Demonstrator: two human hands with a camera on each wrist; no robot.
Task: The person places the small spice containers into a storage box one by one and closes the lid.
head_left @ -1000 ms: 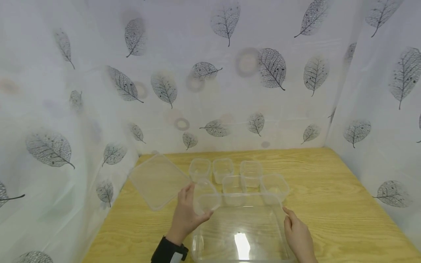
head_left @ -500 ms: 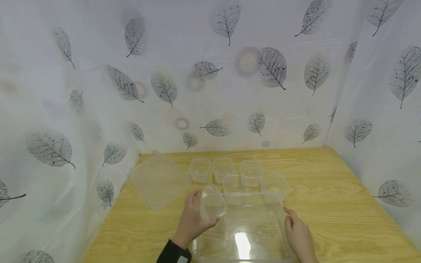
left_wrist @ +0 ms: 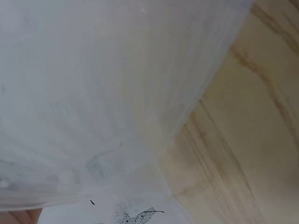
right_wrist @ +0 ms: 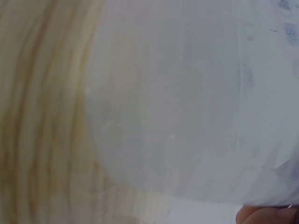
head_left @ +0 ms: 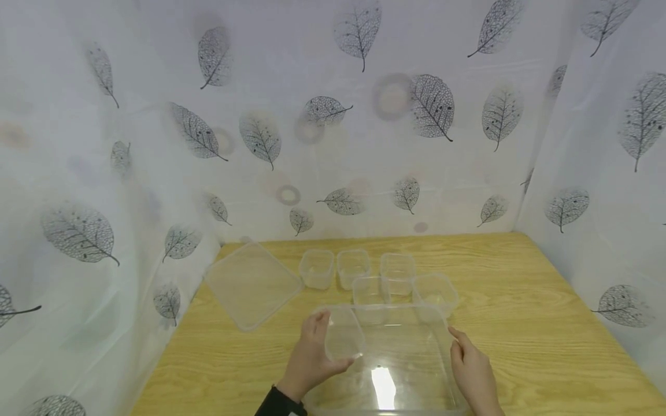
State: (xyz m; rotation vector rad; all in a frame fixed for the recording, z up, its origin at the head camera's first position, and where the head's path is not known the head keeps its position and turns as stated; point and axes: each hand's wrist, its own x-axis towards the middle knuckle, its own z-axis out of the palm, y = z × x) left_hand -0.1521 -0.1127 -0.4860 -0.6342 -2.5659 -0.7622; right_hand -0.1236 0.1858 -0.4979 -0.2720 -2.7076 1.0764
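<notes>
In the head view, my left hand (head_left: 314,358) holds a small clear plastic container (head_left: 344,334) between thumb and fingers. This container is tilted over the left part of a large clear plastic box (head_left: 411,346). My right hand (head_left: 472,370) grips the box's right rim, its fingertips near the far right corner. Cloudy plastic walls fill much of both wrist views, with a bit of the left hand's fingers (left_wrist: 21,216) and the right hand's fingers (right_wrist: 266,214) at the lower edges. Whether the small container touches the box cannot be told.
Several more small clear containers (head_left: 316,268) stand behind the box on the wooden table (head_left: 520,323). A flat clear lid (head_left: 252,286) lies at the far left, set cornerwise. A white leaf-print curtain (head_left: 364,150) hangs around the table's back and sides.
My left hand has moved right and nearer, carrying the small container from the box's far left corner to over its left part. The right hand has stayed on the rim.
</notes>
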